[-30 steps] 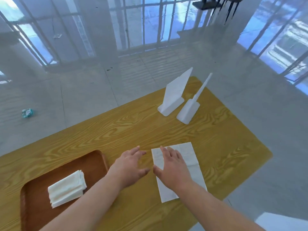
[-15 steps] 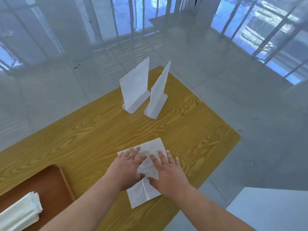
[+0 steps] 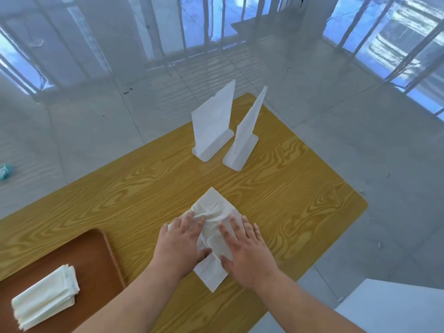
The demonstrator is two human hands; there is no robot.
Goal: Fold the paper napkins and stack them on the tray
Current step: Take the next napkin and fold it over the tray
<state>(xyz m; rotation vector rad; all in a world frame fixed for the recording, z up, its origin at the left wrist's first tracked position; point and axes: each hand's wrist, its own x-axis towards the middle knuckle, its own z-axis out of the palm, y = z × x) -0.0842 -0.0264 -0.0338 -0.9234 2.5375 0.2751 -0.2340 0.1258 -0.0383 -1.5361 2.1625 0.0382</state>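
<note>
Both hands lie flat with fingers spread, the left hand and right hand pressing a crumpled napkin onto the worktop. At eight o'clock, folded napkins rest on the tray.

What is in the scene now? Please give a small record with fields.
surface: yellow wood-grain table
work item: white paper napkin, crumpled, flat on table
left hand: palm down on napkin
right hand: palm down on napkin
tray: brown wooden tray, front left
on tray: stack of folded white napkins
far side: two white upright napkin holders
</note>
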